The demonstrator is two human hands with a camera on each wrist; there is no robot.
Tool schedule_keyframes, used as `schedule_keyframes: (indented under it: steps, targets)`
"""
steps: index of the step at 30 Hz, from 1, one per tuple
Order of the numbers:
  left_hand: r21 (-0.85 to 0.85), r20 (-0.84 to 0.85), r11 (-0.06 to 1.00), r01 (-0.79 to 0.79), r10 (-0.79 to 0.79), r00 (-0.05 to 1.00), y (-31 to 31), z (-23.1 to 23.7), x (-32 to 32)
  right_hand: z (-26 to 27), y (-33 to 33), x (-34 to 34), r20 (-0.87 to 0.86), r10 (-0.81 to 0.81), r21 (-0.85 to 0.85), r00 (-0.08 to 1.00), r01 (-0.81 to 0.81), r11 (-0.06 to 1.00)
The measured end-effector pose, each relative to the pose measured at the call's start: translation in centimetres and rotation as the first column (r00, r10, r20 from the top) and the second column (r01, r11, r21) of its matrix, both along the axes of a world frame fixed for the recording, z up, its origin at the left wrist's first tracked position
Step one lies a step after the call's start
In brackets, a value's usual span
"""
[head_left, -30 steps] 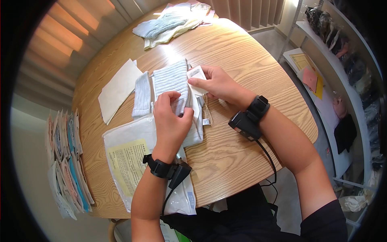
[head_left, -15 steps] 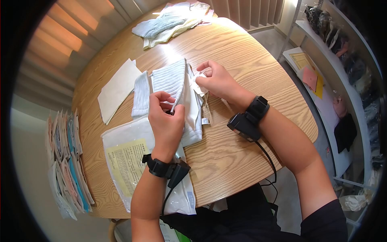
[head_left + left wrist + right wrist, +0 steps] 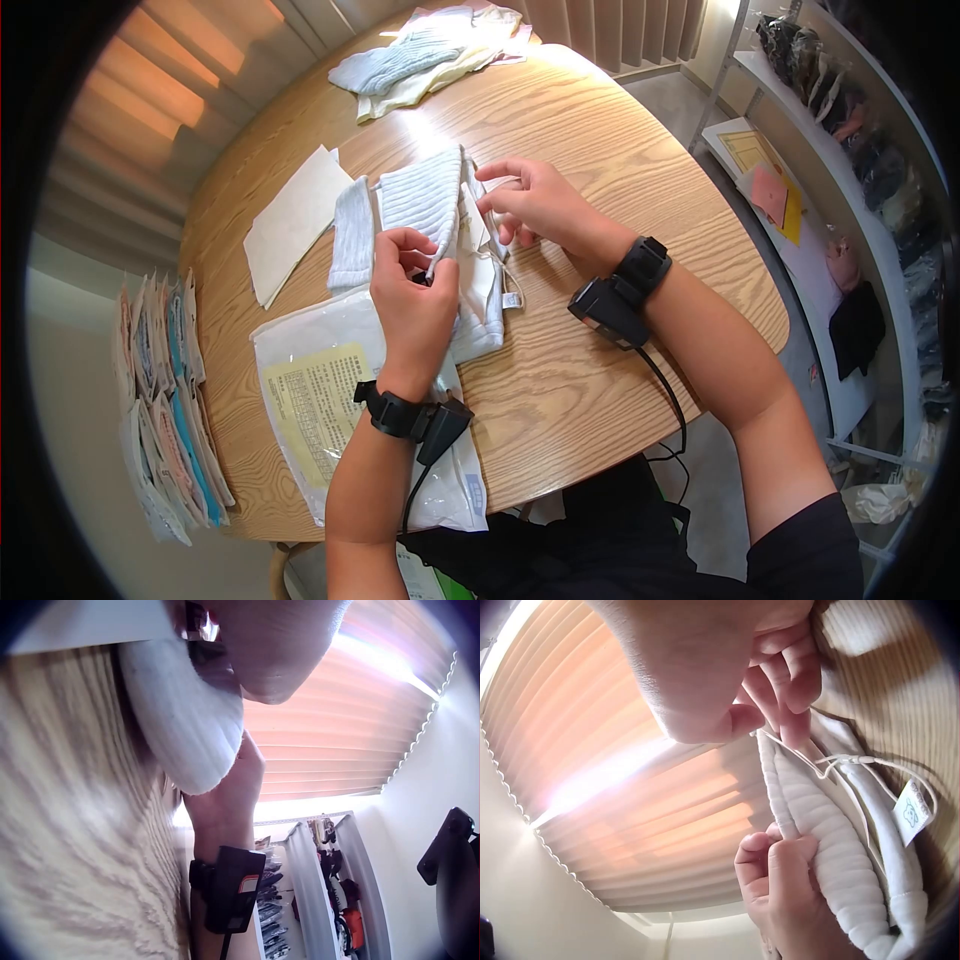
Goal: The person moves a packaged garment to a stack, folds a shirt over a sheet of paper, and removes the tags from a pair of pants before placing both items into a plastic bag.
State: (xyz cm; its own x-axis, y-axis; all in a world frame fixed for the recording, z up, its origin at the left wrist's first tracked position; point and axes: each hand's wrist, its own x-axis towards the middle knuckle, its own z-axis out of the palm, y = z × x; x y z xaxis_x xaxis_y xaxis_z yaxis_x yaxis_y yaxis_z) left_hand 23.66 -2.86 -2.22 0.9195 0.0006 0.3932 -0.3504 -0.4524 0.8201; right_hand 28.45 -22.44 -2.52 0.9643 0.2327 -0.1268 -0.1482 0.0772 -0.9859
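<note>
A pale blue-white ribbed garment [image 3: 418, 195] lies folded on the table, its loose flap raised. My left hand [image 3: 412, 305] pinches the edge of that flap; in the right wrist view, its thumb and fingers [image 3: 784, 859] grip the ribbed fabric. A white hang tag [image 3: 472, 218] sits partly inside the fold, its cord trailing over the right side. My right hand [image 3: 540, 205] is beside the tag with fingers spread, thumb tip close to it. A small printed fabric label [image 3: 913, 812] sticks out from the garment's side.
A clear plastic bag [image 3: 320, 400] with a yellow printed sheet lies at the near left. White paper sheets [image 3: 295, 225] rest beyond it. More folded clothes [image 3: 430, 60] are piled at the far edge. Packaged items [image 3: 160, 400] hang at left; a shelf [image 3: 850, 200] stands right.
My left hand has moved slightly left and lifted the flap. The tag, held in my right hand before, has moved left into the fold, and my right fingers have loosened from it.
</note>
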Motion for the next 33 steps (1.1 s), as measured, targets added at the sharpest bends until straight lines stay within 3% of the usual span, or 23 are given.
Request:
schedule_keyframes:
  steps: [4, 10, 15, 22, 25, 27, 28, 30, 33]
  targets:
    - [-0.001, 0.012, 1.0, 0.005, -0.005, 1.0, 0.0, -0.1, 0.0, -0.3, 0.2, -0.1, 0.029, 0.035, 0.012, 0.999, -0.035, 0.999]
    - [0.016, 0.027, 1.0, 0.01, -0.01, 1.0, 0.0, -0.1, 0.1, -0.5, 0.4, -0.2, 0.156, 0.068, -0.108, 0.985, -0.051, 0.993]
    - [0.023, 0.036, 1.0, 0.014, -0.014, 0.999, 0.0, -0.1, 0.0, -1.1, 0.4, 0.1, 0.22, 0.177, -0.128, 0.959, -0.151, 0.98]
    - [0.003, 0.064, 1.0, 0.016, -0.017, 0.998, 0.0, -0.1, 0.0, 0.6, 0.4, -1.0, 0.16, 0.292, -0.213, 0.943, -0.256, 0.943]
    - [-0.007, 0.072, 1.0, 0.015, -0.015, 0.997, 0.0, -0.2, 0.0, 0.1, 0.6, -1.0, 0.159, 0.387, -0.26, 0.908, -0.34, 0.904]
    - [-0.021, 0.079, 1.0, 0.016, -0.014, 0.997, 0.0, -0.3, 0.1, -0.5, 0.7, -0.7, 0.309, 0.498, -0.292, 0.81, -0.417, 0.86]
    - [-0.032, 0.075, 0.999, 0.021, -0.019, 0.997, 0.1, -0.4, 0.1, -0.4, 0.5, -0.8, 0.309, 0.498, -0.292, 0.81, -0.417, 0.861]
    - [-0.044, 0.071, 0.999, 0.027, -0.024, 0.997, 0.1, -0.4, 0.1, 0.1, 0.1, -1.1, 0.14, 0.55, -0.184, 0.823, -0.524, 0.832]
    - [-0.033, 0.073, 0.999, 0.023, -0.021, 0.997, 0.1, -0.3, 0.1, 0.0, 0.0, -1.0, 0.114, 0.524, -0.166, 0.844, -0.504, 0.847]
